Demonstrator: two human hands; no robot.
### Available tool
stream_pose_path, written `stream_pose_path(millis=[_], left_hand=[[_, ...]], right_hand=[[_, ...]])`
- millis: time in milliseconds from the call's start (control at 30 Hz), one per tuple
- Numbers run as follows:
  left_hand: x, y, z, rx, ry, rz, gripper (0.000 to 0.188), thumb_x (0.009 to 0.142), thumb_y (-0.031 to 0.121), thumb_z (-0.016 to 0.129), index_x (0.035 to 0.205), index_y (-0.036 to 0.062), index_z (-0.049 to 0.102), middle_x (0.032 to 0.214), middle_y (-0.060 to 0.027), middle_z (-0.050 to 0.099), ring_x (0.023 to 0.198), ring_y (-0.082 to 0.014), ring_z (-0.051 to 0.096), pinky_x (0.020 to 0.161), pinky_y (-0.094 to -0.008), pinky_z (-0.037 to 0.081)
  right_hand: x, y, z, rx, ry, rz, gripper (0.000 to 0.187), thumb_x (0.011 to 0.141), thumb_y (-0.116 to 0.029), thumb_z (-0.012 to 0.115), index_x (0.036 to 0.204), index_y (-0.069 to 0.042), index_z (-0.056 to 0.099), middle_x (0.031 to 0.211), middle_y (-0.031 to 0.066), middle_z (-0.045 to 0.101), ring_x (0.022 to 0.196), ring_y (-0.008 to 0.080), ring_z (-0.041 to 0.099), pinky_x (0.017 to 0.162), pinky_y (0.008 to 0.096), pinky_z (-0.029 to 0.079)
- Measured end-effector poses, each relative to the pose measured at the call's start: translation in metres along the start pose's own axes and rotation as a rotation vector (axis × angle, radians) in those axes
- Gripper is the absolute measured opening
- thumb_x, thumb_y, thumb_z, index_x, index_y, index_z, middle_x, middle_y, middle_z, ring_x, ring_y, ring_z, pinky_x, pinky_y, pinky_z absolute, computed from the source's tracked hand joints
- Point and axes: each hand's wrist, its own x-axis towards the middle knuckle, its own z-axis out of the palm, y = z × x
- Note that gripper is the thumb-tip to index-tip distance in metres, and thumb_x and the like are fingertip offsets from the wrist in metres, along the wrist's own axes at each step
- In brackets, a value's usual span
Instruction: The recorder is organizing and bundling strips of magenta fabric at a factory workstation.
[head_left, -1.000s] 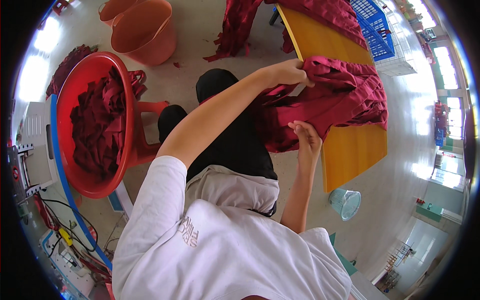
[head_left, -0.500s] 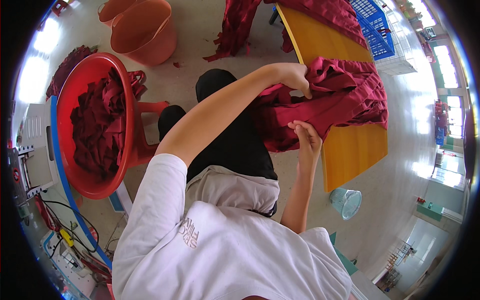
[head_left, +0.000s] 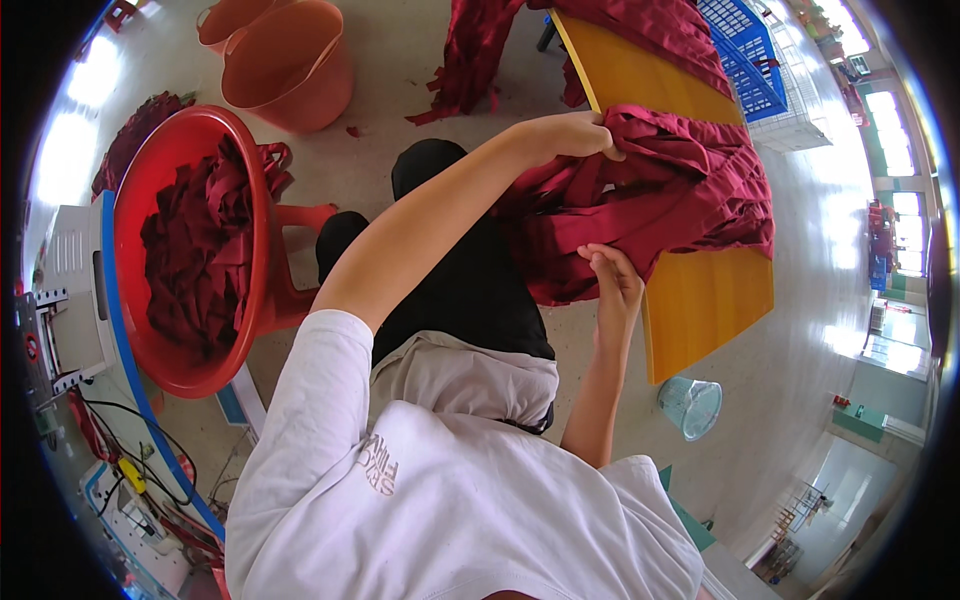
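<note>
Maroon cloth (head_left: 660, 190) lies bunched on the yellow table (head_left: 700, 300) in the upper right of the frame, spilling over the table's near edge. Your left hand (head_left: 570, 135) has its fingers closed on the top fold; your right hand (head_left: 610, 280) pinches the lower edge. At left, a red tub (head_left: 250, 290) holds more maroon pieces, with an orange bucket (head_left: 295, 65) above it.

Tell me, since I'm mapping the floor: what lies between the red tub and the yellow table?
In the head view, the person's black-clad legs and a red stool.
</note>
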Motion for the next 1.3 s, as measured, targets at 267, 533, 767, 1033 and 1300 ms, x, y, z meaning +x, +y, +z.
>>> stream_pose_path(millis=[267,533,767,1033,1300], left_hand=[[0.004,-0.002,-0.001,-0.107,-0.156,-0.077,0.025,0.088,0.019,0.067,0.108,0.0045,0.066,0.088,-0.0049,0.064,0.077,-0.0153,0.058,0.074,-0.029,0.047],[0.016,-0.021,0.012,0.42,-0.032,0.005,0.024,0.073,0.023,0.079,0.069,0.0048,0.065,0.054,-0.002,0.051,0.048,-0.0137,0.048,0.047,-0.0314,0.031],[-0.01,0.005,0.014,0.216,-0.26,-0.078,0.023,0.075,0.02,0.078,0.071,0.0043,0.061,0.056,-0.0011,0.048,0.051,-0.0125,0.045,0.051,-0.0297,0.034],[-0.008,-0.007,0.023,0.046,-0.208,-0.037,0.024,0.072,0.01,0.081,0.078,0.0084,0.058,0.064,0.0023,0.051,0.057,-0.0108,0.046,0.052,-0.0272,0.035],[-0.009,-0.004,0.028,0.091,-0.162,-0.025,0.026,0.071,0.01,0.082,0.079,0.0079,0.058,0.061,0.0023,0.05,0.053,-0.0108,0.045,0.051,-0.0276,0.036]], right_hand=[[-0.001,-0.003,-0.002,-0.005,-0.01,0.009,0.014,0.099,-0.005,0.059,0.105,0.004,0.068,0.1,0.01,0.073,0.097,0.0143,0.068,0.09,0.0238,0.048],[0.001,-0.001,-0.002,-0.021,-0.007,0.008,0.015,0.099,-0.006,0.059,0.105,0.005,0.068,0.099,0.0102,0.073,0.096,0.0144,0.068,0.09,0.0237,0.047],[0.0,-0.005,0.001,-0.014,-0.008,0.009,0.015,0.099,-0.006,0.059,0.105,0.005,0.068,0.099,0.0102,0.073,0.096,0.0141,0.067,0.09,0.0237,0.047],[-0.011,-0.01,0.006,-0.173,0.041,-0.034,0.012,0.098,-0.004,0.058,0.103,0.003,0.067,0.096,0.0092,0.074,0.091,0.0122,0.067,0.082,0.0225,0.048],[-0.023,-0.042,0.006,-0.286,0.207,-0.277,0.012,0.095,0.003,0.055,0.099,0.002,0.066,0.092,0.0049,0.073,0.077,0.0083,0.061,0.069,0.0199,0.044]])
